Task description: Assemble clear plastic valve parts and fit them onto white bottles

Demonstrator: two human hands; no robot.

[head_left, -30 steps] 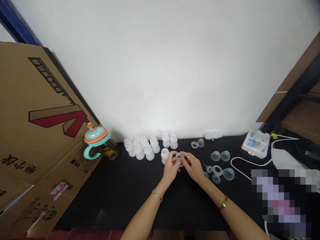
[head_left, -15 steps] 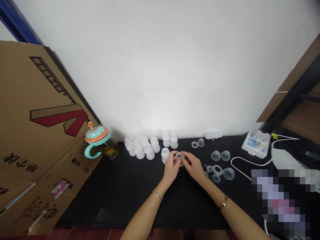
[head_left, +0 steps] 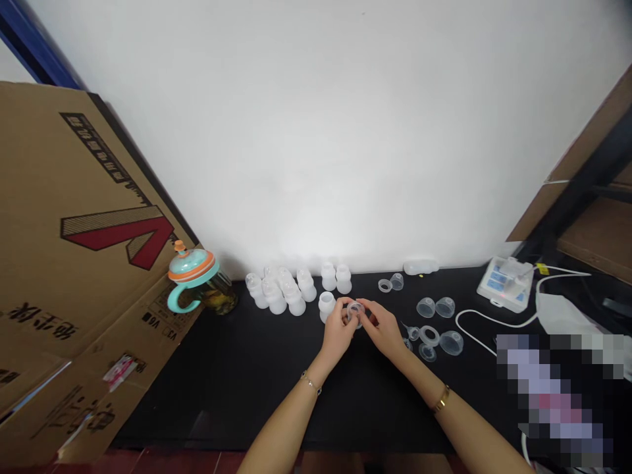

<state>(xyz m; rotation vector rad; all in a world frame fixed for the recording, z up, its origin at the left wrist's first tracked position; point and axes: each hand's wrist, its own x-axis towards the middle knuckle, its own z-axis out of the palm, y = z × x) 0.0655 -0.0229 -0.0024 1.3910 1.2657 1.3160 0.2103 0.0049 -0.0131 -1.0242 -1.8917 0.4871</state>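
My left hand (head_left: 338, 326), right hand (head_left: 385, 328): fingers pinching clear ring (head_left: 349, 307)
Capped bottles (head_left: 277, 301): seemingly done
Open bottles (head_left: 326, 308): three, apparently unfinished
Clear domes (head_left: 445, 307): loose

I'm making out "V6" and "V3", printed upside down on the cardboard box (head_left: 81, 280); its Chinese lettering (head_left: 47, 321) is defeating me.

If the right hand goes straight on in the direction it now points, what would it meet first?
The clear ring piece, already held between both hands; beyond it, the right hand would probably meet the left hand, though depth is hard to judge.
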